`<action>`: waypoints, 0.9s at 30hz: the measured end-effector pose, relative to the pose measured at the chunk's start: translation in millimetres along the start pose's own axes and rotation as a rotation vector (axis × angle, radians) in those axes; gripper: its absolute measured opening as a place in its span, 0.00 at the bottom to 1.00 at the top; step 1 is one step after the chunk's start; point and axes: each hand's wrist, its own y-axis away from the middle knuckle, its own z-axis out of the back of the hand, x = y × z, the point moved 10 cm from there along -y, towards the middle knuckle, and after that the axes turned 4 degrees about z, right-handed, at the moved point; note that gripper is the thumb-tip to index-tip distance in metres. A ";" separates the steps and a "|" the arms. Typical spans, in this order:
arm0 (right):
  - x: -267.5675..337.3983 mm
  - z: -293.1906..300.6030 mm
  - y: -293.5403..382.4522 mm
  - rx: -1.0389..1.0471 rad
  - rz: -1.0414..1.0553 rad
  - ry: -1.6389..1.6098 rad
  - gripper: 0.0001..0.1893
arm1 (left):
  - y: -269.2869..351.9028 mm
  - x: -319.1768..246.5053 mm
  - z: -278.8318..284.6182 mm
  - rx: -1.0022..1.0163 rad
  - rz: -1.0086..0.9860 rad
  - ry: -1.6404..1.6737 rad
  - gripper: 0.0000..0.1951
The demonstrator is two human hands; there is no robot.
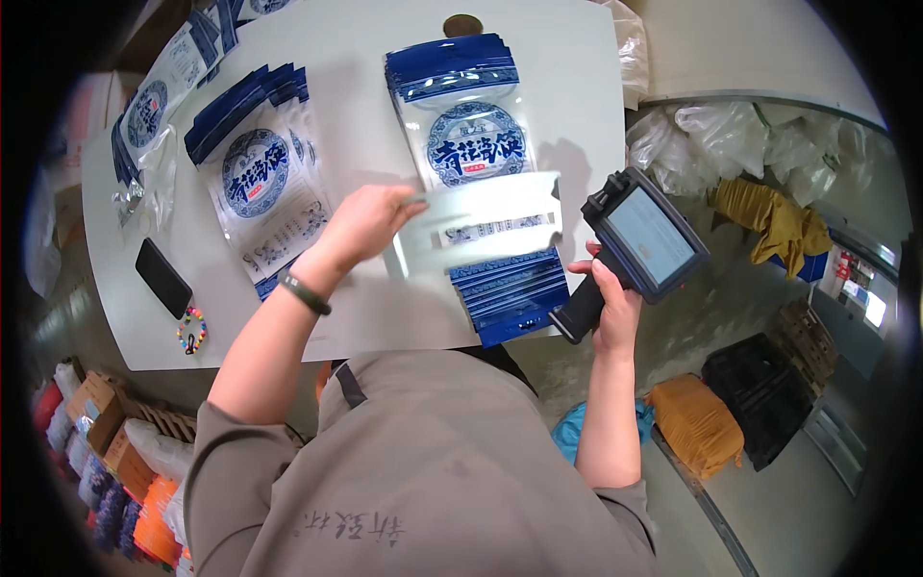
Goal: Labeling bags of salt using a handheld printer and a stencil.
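My left hand (364,227) pinches the left edge of a pale flat template (490,191) with a cut-out window. The template lies across or just above a fanned stack of blue-and-white plastic pouches (476,137); contact is unclear. Part of the top pouch's printing shows through the window. My right hand (616,306) grips the black handle of a handheld inkjet printer (652,234), its lit screen facing up. The printer is to the right of the stack, off the template. Left of my left hand lies a second fanned pile of the same pouches (263,173).
A black phone (164,278) with a beaded strap (191,332) lies on the white table (368,317) at left. More pouches (155,108) lie at the far left edge. A round brown object (462,26) sits behind the stack. Clear plastic bags (721,137) hang at right.
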 end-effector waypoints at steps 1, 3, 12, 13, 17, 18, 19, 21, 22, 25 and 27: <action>3.4 -7.3 4.7 0.058 0.017 -0.122 0.17 | 7.8 -3.0 -6.1 0.007 -0.004 -0.009 0.11; -3.9 -5.0 14.1 0.094 -0.015 -0.183 0.18 | 28.9 -20.0 -22.6 0.129 0.020 0.051 0.16; -18.9 13.0 43.5 0.051 -0.047 -0.266 0.17 | 30.7 -0.9 -46.1 0.013 0.276 0.224 0.24; -19.6 15.7 44.9 0.046 -0.049 -0.273 0.17 | 15.4 22.0 -33.0 -0.140 0.422 0.378 0.26; -21.0 22.2 45.2 0.045 -0.030 -0.272 0.16 | -35.6 37.3 6.0 -0.446 0.428 0.202 0.28; -18.2 20.7 45.6 0.046 -0.025 -0.250 0.16 | -40.1 36.3 10.4 -0.471 0.389 0.113 0.26; -15.5 18.7 45.8 0.050 -0.020 -0.229 0.16 | -40.7 35.3 14.5 -0.495 0.351 0.024 0.25; -13.7 18.5 46.6 0.039 -0.010 -0.230 0.16 | -37.2 31.7 18.6 -0.511 0.360 0.003 0.23; -13.0 18.3 47.4 0.031 -0.002 -0.229 0.16 | -33.1 27.9 19.9 -0.522 0.362 -0.033 0.22; -17.7 14.6 47.5 0.092 -0.021 -0.167 0.16 | -14.1 14.8 30.6 -0.586 0.413 -0.108 0.18; -17.5 11.8 48.7 0.111 -0.030 -0.183 0.16 | -1.3 -12.2 44.7 -0.773 0.069 -0.043 0.14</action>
